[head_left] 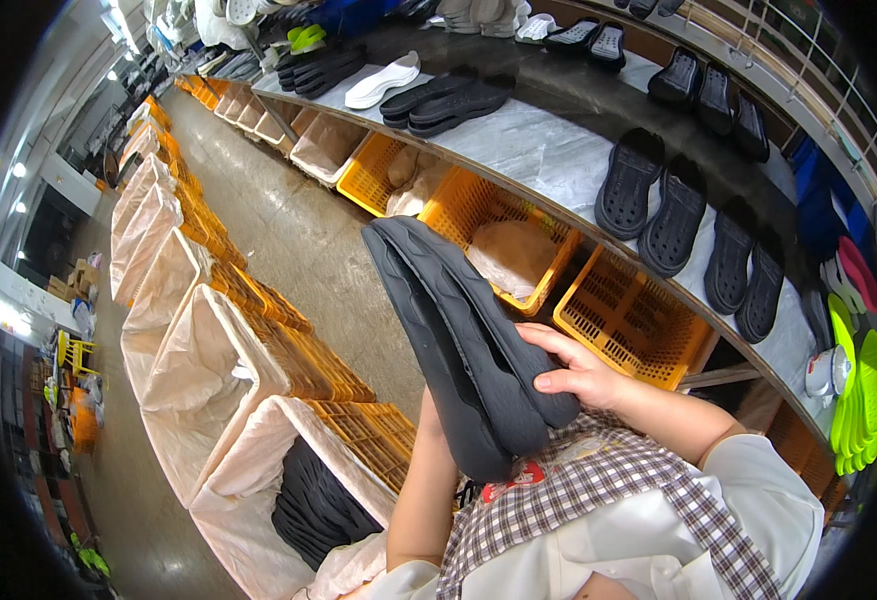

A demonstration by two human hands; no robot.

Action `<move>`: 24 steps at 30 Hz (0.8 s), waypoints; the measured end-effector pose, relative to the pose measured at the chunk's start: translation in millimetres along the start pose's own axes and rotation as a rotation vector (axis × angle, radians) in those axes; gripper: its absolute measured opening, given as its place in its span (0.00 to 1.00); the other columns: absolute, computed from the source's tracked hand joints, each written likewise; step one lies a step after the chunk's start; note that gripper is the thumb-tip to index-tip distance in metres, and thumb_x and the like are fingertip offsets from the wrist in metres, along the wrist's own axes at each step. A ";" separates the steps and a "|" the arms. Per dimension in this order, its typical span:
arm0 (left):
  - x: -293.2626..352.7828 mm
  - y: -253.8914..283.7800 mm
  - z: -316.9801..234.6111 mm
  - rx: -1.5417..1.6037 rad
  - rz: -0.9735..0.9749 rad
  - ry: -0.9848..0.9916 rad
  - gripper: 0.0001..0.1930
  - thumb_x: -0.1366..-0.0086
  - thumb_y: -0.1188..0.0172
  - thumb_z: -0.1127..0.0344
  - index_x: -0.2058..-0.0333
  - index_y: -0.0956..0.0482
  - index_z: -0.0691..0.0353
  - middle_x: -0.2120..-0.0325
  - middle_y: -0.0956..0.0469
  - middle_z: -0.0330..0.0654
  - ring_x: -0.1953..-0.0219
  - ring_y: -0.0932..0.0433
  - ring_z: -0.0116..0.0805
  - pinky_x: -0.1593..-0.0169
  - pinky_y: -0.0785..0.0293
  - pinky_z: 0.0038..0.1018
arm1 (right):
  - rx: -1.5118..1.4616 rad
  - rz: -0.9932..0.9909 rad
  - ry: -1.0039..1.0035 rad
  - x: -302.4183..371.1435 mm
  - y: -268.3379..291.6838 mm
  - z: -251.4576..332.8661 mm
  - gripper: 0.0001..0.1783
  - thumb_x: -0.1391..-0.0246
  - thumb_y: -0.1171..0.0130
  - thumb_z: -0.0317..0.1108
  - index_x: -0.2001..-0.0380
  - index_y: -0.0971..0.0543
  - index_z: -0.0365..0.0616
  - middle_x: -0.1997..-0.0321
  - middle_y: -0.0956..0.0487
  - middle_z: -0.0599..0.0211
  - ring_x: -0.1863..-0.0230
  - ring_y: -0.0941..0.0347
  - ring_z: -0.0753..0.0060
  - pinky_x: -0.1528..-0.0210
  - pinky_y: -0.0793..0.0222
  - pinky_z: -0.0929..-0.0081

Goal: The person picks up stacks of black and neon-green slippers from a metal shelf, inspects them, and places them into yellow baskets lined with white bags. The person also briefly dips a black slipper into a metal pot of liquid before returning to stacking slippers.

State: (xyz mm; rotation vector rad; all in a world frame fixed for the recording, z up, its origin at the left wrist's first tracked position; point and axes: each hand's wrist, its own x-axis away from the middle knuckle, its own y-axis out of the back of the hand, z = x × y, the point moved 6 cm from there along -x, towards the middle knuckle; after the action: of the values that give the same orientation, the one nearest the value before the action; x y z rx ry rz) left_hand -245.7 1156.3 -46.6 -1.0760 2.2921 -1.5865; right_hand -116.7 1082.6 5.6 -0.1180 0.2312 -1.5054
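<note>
In front of my body is a pair of black shoe soles (459,330), side by side and tilted, with wavy sidewalls. My right hand (584,370) is closed on the near right end of the soles, its thumb and fingers against the outer side. My left hand (433,425) reaches up behind the soles from below. Its fingers are hidden by them, so I cannot see how they are placed. Below my left forearm, a lined crate (244,470) holds a heap of black soles (319,505).
More lined orange crates (249,310) run in a row along the left. At the right, a long grey bench (549,165) carries black clogs (674,215), a white sole (383,80) and lime-green soles (859,395). Orange baskets (634,320) sit beneath it. The concrete floor (289,200) lies between.
</note>
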 end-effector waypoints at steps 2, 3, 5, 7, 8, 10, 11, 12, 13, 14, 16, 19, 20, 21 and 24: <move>0.8 1.9 -0.6 -0.056 0.004 -0.021 0.23 0.32 0.53 0.56 0.46 0.33 0.68 0.51 0.28 0.46 0.52 0.26 0.37 0.49 0.27 0.31 | -0.011 -0.004 0.013 3.3 0.0 -3.7 0.38 0.51 0.39 0.35 0.38 0.40 0.37 0.35 0.44 0.57 0.33 0.50 0.62 0.32 0.57 0.67; 1.3 1.9 -0.7 -0.086 0.001 -0.025 0.23 0.32 0.53 0.55 0.46 0.33 0.69 0.51 0.27 0.46 0.52 0.26 0.37 0.49 0.27 0.30 | -0.009 -0.013 0.026 4.5 0.9 -4.8 0.38 0.52 0.39 0.35 0.38 0.41 0.37 0.35 0.44 0.57 0.33 0.50 0.62 0.32 0.57 0.66; 1.5 -2.5 -2.5 -0.095 0.039 -0.043 0.24 0.32 0.52 0.55 0.46 0.33 0.69 0.51 0.27 0.46 0.52 0.26 0.36 0.49 0.28 0.30 | -0.029 0.021 0.012 6.5 -0.2 -8.2 0.39 0.51 0.39 0.36 0.38 0.42 0.37 0.35 0.44 0.58 0.32 0.50 0.63 0.32 0.57 0.66; 0.3 -10.4 -4.2 -0.097 0.107 -0.044 0.24 0.32 0.53 0.54 0.47 0.33 0.69 0.51 0.27 0.46 0.52 0.26 0.36 0.48 0.28 0.30 | -0.020 0.047 0.029 8.0 -0.5 -8.7 0.39 0.51 0.39 0.36 0.38 0.43 0.37 0.35 0.45 0.58 0.33 0.50 0.63 0.32 0.57 0.66; -0.4 -15.1 -4.9 -0.095 0.156 -0.040 0.25 0.32 0.53 0.54 0.47 0.33 0.69 0.51 0.27 0.45 0.52 0.27 0.36 0.48 0.29 0.31 | -0.007 0.049 0.060 8.5 -0.3 -7.6 0.39 0.51 0.39 0.33 0.38 0.43 0.37 0.34 0.45 0.58 0.32 0.51 0.64 0.32 0.57 0.66; -2.6 -21.1 -4.7 -0.097 0.222 -0.017 0.25 0.32 0.53 0.53 0.47 0.33 0.69 0.51 0.27 0.45 0.52 0.27 0.36 0.47 0.30 0.31 | -0.049 0.062 0.073 10.5 -1.1 -8.4 0.39 0.52 0.39 0.32 0.38 0.44 0.37 0.34 0.45 0.59 0.32 0.51 0.65 0.32 0.58 0.66; -4.6 -22.2 -3.6 -0.100 0.238 0.004 0.25 0.32 0.53 0.53 0.47 0.33 0.69 0.51 0.27 0.45 0.52 0.27 0.36 0.47 0.30 0.31 | -0.068 0.058 0.083 12.0 -0.7 -8.6 0.40 0.52 0.39 0.31 0.38 0.44 0.37 0.34 0.46 0.59 0.32 0.51 0.65 0.32 0.58 0.66; -6.0 -22.8 -1.7 -0.104 0.254 0.026 0.25 0.32 0.53 0.53 0.47 0.33 0.69 0.51 0.27 0.45 0.52 0.27 0.36 0.47 0.30 0.31 | -0.057 0.059 0.106 13.4 -0.6 -8.4 0.40 0.52 0.39 0.29 0.37 0.45 0.37 0.34 0.46 0.59 0.32 0.52 0.65 0.32 0.58 0.66; -7.5 -22.1 -1.0 -0.116 0.252 0.022 0.25 0.32 0.53 0.53 0.47 0.33 0.69 0.51 0.27 0.45 0.52 0.27 0.36 0.47 0.30 0.31 | -0.070 0.056 0.096 15.4 0.0 -9.8 0.40 0.52 0.39 0.29 0.37 0.45 0.37 0.34 0.46 0.59 0.32 0.52 0.65 0.32 0.58 0.66; -8.7 -21.4 0.3 -0.128 0.251 0.019 0.25 0.32 0.53 0.53 0.47 0.33 0.69 0.51 0.27 0.45 0.51 0.27 0.36 0.47 0.30 0.31 | -0.087 0.041 0.092 17.4 1.7 -10.7 0.40 0.52 0.39 0.29 0.37 0.45 0.38 0.34 0.46 0.58 0.31 0.52 0.65 0.31 0.59 0.66; -11.9 -17.9 1.4 -0.155 0.197 0.013 0.24 0.32 0.53 0.54 0.47 0.33 0.69 0.51 0.27 0.45 0.51 0.27 0.36 0.48 0.29 0.31 | -0.062 0.019 0.073 22.3 5.1 -11.3 0.40 0.51 0.39 0.30 0.37 0.46 0.37 0.34 0.45 0.58 0.31 0.53 0.65 0.31 0.59 0.66; -17.2 -16.4 2.2 -0.192 0.058 -0.046 0.24 0.35 0.46 0.63 0.42 0.38 0.63 0.48 0.30 0.45 0.50 0.28 0.38 0.48 0.28 0.34 | 0.128 -0.020 0.057 26.7 14.0 -5.7 0.49 0.52 0.36 0.32 0.34 0.55 0.39 0.33 0.50 0.58 0.31 0.54 0.64 0.31 0.59 0.65; -20.1 -20.5 -0.3 -0.304 0.042 -0.082 0.34 0.41 0.39 0.69 0.39 0.44 0.58 0.45 0.34 0.45 0.47 0.30 0.40 0.47 0.29 0.37 | 0.144 -0.085 0.142 32.7 14.2 2.3 0.51 0.51 0.36 0.34 0.34 0.59 0.39 0.31 0.53 0.55 0.31 0.56 0.61 0.31 0.61 0.64; -19.1 -34.0 -2.4 -0.454 0.120 -0.223 0.42 0.47 0.35 0.72 0.37 0.50 0.56 0.42 0.39 0.46 0.43 0.34 0.40 0.44 0.32 0.37 | 0.185 -0.194 0.205 38.8 16.4 9.3 0.54 0.51 0.36 0.35 0.34 0.63 0.38 0.30 0.57 0.52 0.30 0.58 0.57 0.31 0.63 0.63; -28.5 -73.2 21.9 -0.693 0.244 -0.298 0.47 0.45 0.37 0.74 0.34 0.60 0.56 0.45 0.39 0.47 0.44 0.37 0.40 0.41 0.38 0.35 | 0.269 -0.428 0.225 45.0 29.1 22.6 0.59 0.53 0.34 0.36 0.34 0.69 0.40 0.30 0.61 0.49 0.30 0.60 0.56 0.31 0.62 0.63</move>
State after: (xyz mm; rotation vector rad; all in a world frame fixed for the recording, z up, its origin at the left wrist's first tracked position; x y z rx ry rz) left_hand -179.7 1144.5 -0.1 -1.0004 2.6704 -0.4920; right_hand -81.2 1038.2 17.7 0.2326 0.1870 -1.9639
